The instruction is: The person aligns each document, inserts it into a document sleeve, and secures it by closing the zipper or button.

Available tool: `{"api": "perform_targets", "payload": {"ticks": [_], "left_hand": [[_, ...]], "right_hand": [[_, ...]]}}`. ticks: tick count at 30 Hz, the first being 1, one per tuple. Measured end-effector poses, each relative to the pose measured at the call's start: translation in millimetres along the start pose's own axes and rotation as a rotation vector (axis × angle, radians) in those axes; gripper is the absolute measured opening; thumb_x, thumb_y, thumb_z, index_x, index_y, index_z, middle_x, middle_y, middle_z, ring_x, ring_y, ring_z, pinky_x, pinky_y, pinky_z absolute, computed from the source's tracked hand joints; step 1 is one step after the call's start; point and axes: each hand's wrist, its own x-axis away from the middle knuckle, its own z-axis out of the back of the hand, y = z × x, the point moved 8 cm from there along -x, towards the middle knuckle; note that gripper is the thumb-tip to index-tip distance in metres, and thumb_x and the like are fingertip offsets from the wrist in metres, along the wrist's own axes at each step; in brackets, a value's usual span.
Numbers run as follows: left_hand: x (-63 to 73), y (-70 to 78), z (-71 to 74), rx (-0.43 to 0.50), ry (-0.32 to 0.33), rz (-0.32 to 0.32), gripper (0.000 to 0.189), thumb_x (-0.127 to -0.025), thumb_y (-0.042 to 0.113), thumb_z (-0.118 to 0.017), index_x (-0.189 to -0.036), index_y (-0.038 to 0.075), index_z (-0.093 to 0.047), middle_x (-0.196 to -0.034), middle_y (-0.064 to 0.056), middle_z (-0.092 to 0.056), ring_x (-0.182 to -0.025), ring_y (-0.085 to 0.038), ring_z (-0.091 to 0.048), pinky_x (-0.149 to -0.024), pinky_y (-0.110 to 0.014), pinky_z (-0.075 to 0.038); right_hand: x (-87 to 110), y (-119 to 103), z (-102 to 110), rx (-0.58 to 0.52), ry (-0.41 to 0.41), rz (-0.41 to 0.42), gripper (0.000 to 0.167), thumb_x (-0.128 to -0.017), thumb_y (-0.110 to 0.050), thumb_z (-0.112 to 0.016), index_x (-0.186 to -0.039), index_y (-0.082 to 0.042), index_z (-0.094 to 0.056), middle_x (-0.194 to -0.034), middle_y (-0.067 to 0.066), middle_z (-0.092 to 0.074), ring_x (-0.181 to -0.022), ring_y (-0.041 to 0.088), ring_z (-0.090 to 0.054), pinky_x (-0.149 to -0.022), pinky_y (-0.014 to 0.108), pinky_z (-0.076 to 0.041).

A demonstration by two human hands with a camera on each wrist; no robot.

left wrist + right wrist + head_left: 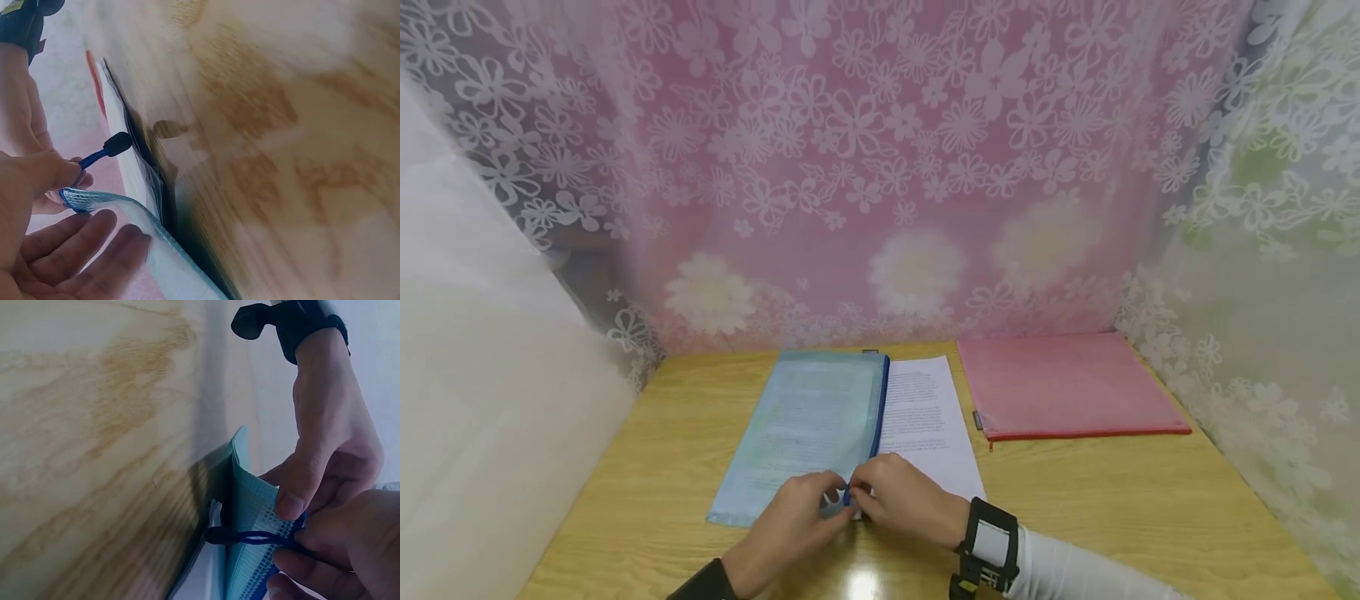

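A pale blue mesh zip pouch lies on the table with its dark blue zipper along the right side. Printed lines show faintly through it. At the zipper's near end, my left hand pinches the pouch's corner between thumb and fingers. Right beside it, my right hand pinches the zipper's blue pull cord, whose dark tip sticks out past the fingers. The pouch edge is lifted off the table there. White printed paper lies along the zipper side, its left part hidden by the pouch.
A pink zip pouch with a red zipper lies at the back right of the wooden table. A flower-patterned pink curtain hangs behind the table, and pale sheeting encloses both sides.
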Motion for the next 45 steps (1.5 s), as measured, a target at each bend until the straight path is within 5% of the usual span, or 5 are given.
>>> {"api": "perform_targets", "payload": {"ticks": [21, 30, 45], "left_hand": [[1.9, 11.8, -2.1, 0.041, 0.039, -0.048, 0.02, -0.086, 0.009, -0.079, -0.068, 0.016, -0.075, -0.063, 0.01, -0.07, -0.058, 0.014, -0.049, -0.052, -0.008, -0.041], [1.5, 12.5, -3.2, 0.06, 0.041, -0.061, 0.021, -0.085, 0.005, -0.078, -0.069, 0.015, -0.071, -0.063, 0.009, -0.068, -0.058, 0.013, -0.048, -0.052, -0.008, -0.041], [-0.9, 16.4, -8.1, 0.021, 0.018, -0.067, 0.022, -0.081, 0.0, -0.077, -0.065, 0.014, -0.069, -0.056, 0.011, -0.06, -0.053, 0.013, -0.039, -0.049, -0.007, -0.038]], "right_hand": [[-0.3, 0.8, -7.4, -0.018, -0.11, -0.022, 0.016, -0.096, -0.013, -0.069, -0.084, -0.016, -0.078, -0.064, -0.018, -0.057, -0.059, -0.007, -0.046, -0.054, 0.009, -0.038], [-1.0, 8.4, -8.6, -0.129, -0.129, -0.112, 0.015, -0.095, -0.011, -0.07, -0.081, -0.013, -0.073, -0.063, -0.016, -0.057, -0.055, -0.007, -0.047, -0.049, 0.013, -0.041], [-1.6, 6.0, -10.6, -0.081, -0.142, -0.087, 0.016, -0.091, -0.008, -0.072, -0.077, -0.016, -0.07, -0.063, -0.015, -0.054, -0.058, -0.007, -0.045, -0.051, 0.011, -0.037]]}}
